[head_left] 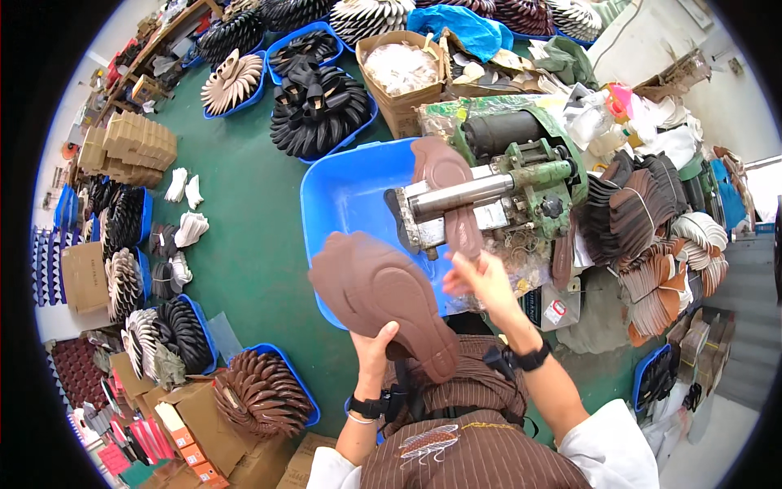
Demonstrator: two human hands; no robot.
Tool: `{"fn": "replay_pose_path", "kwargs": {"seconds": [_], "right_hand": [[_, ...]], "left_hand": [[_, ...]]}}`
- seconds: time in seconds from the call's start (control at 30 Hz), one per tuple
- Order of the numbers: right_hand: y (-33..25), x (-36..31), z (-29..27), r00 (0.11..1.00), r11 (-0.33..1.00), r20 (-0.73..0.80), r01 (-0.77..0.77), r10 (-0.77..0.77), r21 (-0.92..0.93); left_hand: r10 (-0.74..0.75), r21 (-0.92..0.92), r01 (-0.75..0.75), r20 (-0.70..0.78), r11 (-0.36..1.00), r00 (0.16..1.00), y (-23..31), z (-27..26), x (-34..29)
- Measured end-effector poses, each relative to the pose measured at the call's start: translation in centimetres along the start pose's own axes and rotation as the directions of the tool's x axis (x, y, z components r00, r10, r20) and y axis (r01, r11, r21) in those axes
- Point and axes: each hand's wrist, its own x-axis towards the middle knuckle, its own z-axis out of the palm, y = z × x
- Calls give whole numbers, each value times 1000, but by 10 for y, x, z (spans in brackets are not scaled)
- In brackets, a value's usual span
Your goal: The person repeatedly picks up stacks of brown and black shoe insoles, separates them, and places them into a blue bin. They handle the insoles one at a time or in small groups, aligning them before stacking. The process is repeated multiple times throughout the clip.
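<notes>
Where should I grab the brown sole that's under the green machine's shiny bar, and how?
I'd pinch the near end of the brown sole, coming from the person's side, by the right hand. That end reaches out past the shiny bar, which crosses over the sole's middle. It looks thin and flat, so thumb above and fingers below would probably work best.

Stacked tan boxes point(134, 147) line the green floor point(244, 191) I survey, a crumpled blue sheet point(466, 28) beside an open carton point(405, 112).

right hand point(482, 281): fingertips blurred | left hand point(372, 349): fingers hidden behind brown insoles point(379, 289)
</notes>
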Motion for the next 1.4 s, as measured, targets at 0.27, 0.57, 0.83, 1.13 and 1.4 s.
{"fn": "replay_pose_path", "kwargs": {"seconds": [0.27, 0.57, 0.83, 1.13, 1.4], "right_hand": [[-9, -44, 29, 984, 859, 10, 158, -176, -488], [21, -43, -7, 941, 935, -101, 334, -324, 116], [82, -23, -66, 898, 921, -257, 291, -356, -259], [60, -30, -55, 876, 883, -178, 400, -447, -246], [50, 10, -37, 887, 902, -162, 428, -432, -59]], "left_hand": [[121, 96, -122, 17, 988, 992, -15, 17, 11], [67, 71, -63, -56, 996, 996, 3, 25, 14], [71, 39, -66, -160, 997, 985, 20, -26, 25], [-5, 89, 14, -100, 996, 995, 23, -29, 9], [-104, -16, 103, -15, 995, 994, 12, -13, 0]]}}
